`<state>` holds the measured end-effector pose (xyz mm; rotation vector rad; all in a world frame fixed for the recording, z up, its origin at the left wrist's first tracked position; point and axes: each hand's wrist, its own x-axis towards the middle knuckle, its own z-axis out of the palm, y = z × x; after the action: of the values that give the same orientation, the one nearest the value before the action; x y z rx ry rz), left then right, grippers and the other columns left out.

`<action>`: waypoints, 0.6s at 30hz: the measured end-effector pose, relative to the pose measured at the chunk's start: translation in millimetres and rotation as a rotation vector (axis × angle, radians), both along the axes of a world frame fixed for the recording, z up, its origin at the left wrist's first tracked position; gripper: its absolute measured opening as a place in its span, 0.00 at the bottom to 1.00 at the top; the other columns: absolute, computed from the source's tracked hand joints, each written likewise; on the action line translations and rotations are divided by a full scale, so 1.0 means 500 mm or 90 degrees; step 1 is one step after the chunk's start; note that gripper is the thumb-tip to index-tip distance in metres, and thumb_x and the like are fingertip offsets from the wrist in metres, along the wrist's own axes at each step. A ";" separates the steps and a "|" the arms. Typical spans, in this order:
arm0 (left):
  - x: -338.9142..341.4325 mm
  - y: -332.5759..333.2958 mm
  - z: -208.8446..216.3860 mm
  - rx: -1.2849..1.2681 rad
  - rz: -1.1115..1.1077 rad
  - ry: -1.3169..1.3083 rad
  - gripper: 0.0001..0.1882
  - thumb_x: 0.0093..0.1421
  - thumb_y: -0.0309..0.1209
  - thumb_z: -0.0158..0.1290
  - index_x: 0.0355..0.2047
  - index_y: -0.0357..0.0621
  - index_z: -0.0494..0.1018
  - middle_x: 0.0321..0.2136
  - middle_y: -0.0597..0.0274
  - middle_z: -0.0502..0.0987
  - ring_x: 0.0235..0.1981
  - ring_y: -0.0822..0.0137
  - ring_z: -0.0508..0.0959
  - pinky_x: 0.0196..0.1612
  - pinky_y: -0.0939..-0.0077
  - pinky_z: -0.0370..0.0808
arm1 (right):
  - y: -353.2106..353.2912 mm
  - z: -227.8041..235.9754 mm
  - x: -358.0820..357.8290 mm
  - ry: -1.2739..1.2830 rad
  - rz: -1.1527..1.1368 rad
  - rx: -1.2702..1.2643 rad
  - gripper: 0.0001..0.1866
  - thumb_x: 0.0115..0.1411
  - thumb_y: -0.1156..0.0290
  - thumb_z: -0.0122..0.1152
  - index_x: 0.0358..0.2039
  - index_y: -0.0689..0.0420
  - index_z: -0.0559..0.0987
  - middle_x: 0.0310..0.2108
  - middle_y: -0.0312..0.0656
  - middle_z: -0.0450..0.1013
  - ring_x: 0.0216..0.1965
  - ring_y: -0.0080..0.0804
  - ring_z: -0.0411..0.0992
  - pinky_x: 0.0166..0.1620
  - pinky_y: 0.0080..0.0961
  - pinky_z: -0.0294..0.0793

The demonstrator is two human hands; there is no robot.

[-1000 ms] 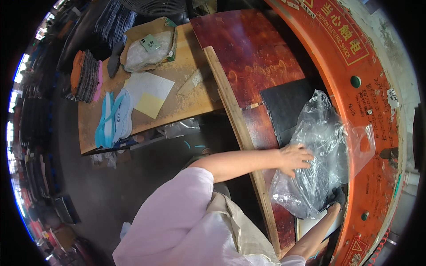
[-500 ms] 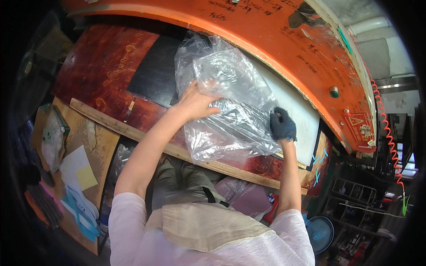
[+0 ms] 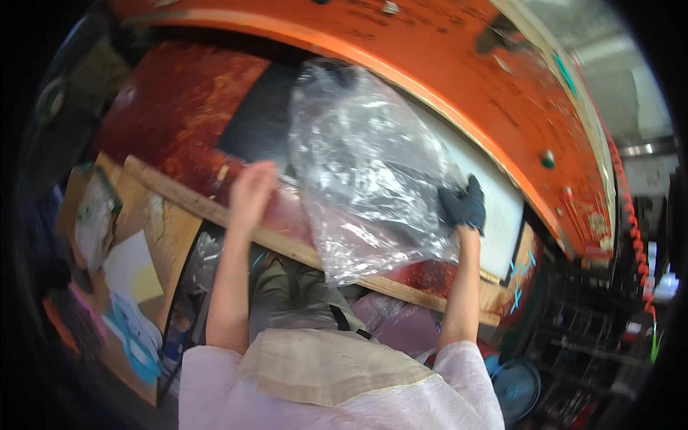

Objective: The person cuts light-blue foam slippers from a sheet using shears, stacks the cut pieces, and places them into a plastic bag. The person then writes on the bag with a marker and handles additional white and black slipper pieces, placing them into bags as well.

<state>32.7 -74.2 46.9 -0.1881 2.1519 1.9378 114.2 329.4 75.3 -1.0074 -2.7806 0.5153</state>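
Note:
A large clear plastic bag lies crumpled and shiny across the workbench, its lower end hanging past the wooden front edge. My right hand, in a dark knit glove, rests at the bag's right edge with thumb and fingers apart. Bare and smeared by motion, my left hand is off the bag, over the bench to its left; its fingers cannot be made out. Under the bag's left side shows a black sheet. A white board lies beyond my right hand.
An orange machine panel borders the bench's far side. A wooden strip edges its front. At left, a side table holds papers and blue strips. A red coiled hose hangs at right, above a blue round lid.
My left hand has lifted off the bag and pulled back to the left. The bag lies more spread out. My right hand's thumb and fingers have parted at its edge.

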 end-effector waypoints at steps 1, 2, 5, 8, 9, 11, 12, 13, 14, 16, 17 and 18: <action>0.012 0.018 -0.013 -0.004 -0.120 0.007 0.17 0.62 0.37 0.54 0.47 0.41 0.72 0.37 0.65 0.77 0.36 0.74 0.75 0.40 0.80 0.73 | 0.012 -0.010 -0.005 -0.026 0.007 0.021 0.48 0.42 0.49 0.70 0.60 0.59 0.64 0.48 0.53 0.71 0.44 0.44 0.73 0.49 0.36 0.72; 0.023 0.039 -0.025 0.025 -0.221 -0.042 0.21 0.60 0.35 0.57 0.50 0.39 0.70 0.40 0.62 0.76 0.39 0.73 0.76 0.41 0.78 0.74 | 0.024 -0.016 -0.005 -0.034 0.006 -0.008 0.47 0.42 0.50 0.70 0.60 0.60 0.64 0.45 0.53 0.73 0.43 0.44 0.74 0.48 0.37 0.72; 0.046 0.118 -0.031 -0.076 -0.158 0.170 0.26 0.55 0.39 0.60 0.49 0.39 0.68 0.45 0.52 0.75 0.42 0.63 0.77 0.43 0.69 0.75 | 0.053 -0.025 -0.014 -0.082 0.062 0.100 0.42 0.45 0.51 0.67 0.55 0.65 0.68 0.44 0.57 0.73 0.45 0.47 0.72 0.50 0.36 0.70; 0.023 0.176 -0.018 -0.083 -0.072 0.372 0.15 0.55 0.34 0.55 0.44 0.49 0.71 0.39 0.56 0.77 0.41 0.53 0.77 0.42 0.60 0.74 | 0.073 -0.025 -0.016 -0.032 0.107 -0.020 0.32 0.49 0.53 0.63 0.45 0.68 0.73 0.40 0.59 0.74 0.41 0.53 0.72 0.46 0.40 0.69; 0.008 0.193 -0.012 -0.066 -0.077 0.440 0.11 0.55 0.31 0.53 0.40 0.49 0.72 0.35 0.56 0.76 0.39 0.52 0.76 0.39 0.57 0.73 | 0.075 -0.025 -0.017 -0.064 0.121 0.007 0.32 0.50 0.53 0.62 0.45 0.69 0.73 0.39 0.59 0.75 0.40 0.54 0.73 0.45 0.40 0.69; -0.023 0.208 -0.011 -0.142 -0.103 0.409 0.06 0.54 0.30 0.53 0.33 0.47 0.71 0.32 0.58 0.75 0.38 0.55 0.76 0.38 0.58 0.72 | 0.073 -0.028 -0.019 -0.076 0.128 0.030 0.31 0.50 0.53 0.61 0.44 0.69 0.74 0.38 0.59 0.75 0.40 0.53 0.73 0.45 0.39 0.69; -0.032 0.214 -0.015 -0.167 -0.084 0.392 0.06 0.54 0.30 0.53 0.33 0.47 0.71 0.32 0.59 0.75 0.37 0.55 0.76 0.38 0.58 0.72 | 0.071 -0.031 -0.017 -0.070 0.129 0.034 0.31 0.50 0.53 0.61 0.44 0.69 0.74 0.38 0.58 0.75 0.40 0.51 0.73 0.44 0.39 0.69; -0.042 0.219 -0.018 -0.191 -0.063 0.376 0.06 0.53 0.30 0.54 0.32 0.47 0.71 0.32 0.59 0.75 0.37 0.56 0.76 0.38 0.58 0.72 | 0.068 -0.034 -0.018 -0.094 0.106 0.046 0.30 0.50 0.54 0.62 0.43 0.69 0.74 0.38 0.57 0.75 0.40 0.50 0.73 0.44 0.38 0.69; -0.057 0.221 -0.023 -0.212 -0.042 0.350 0.06 0.53 0.29 0.54 0.32 0.47 0.71 0.32 0.60 0.75 0.37 0.56 0.76 0.38 0.58 0.72 | 0.065 -0.038 -0.020 -0.053 0.157 0.050 0.29 0.50 0.55 0.62 0.43 0.69 0.74 0.37 0.57 0.75 0.40 0.51 0.73 0.44 0.38 0.69; -0.055 0.227 -0.032 -0.248 -0.017 0.366 0.06 0.51 0.29 0.56 0.31 0.48 0.72 0.35 0.62 0.73 0.42 0.59 0.72 0.43 0.61 0.68 | 0.059 -0.044 -0.016 -0.043 0.171 0.014 0.27 0.51 0.57 0.61 0.42 0.69 0.75 0.37 0.57 0.75 0.39 0.51 0.73 0.44 0.38 0.69; -0.055 0.228 -0.035 -0.249 0.010 0.375 0.07 0.51 0.29 0.57 0.30 0.48 0.72 0.36 0.63 0.72 0.43 0.59 0.71 0.44 0.61 0.67 | 0.053 -0.049 -0.014 -0.060 0.150 0.021 0.27 0.51 0.57 0.61 0.42 0.69 0.75 0.37 0.57 0.75 0.39 0.51 0.72 0.44 0.38 0.69; -0.054 0.226 -0.038 -0.249 0.036 0.388 0.07 0.50 0.29 0.57 0.30 0.48 0.72 0.37 0.63 0.71 0.45 0.60 0.70 0.46 0.61 0.66 | 0.049 -0.053 -0.013 -0.050 0.148 0.035 0.26 0.52 0.57 0.61 0.42 0.69 0.75 0.37 0.57 0.75 0.39 0.50 0.72 0.43 0.38 0.69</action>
<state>5.7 38.9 27.9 0.3266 2.9306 1.7305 107.6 354.0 48.7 -0.7109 -2.9826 0.4333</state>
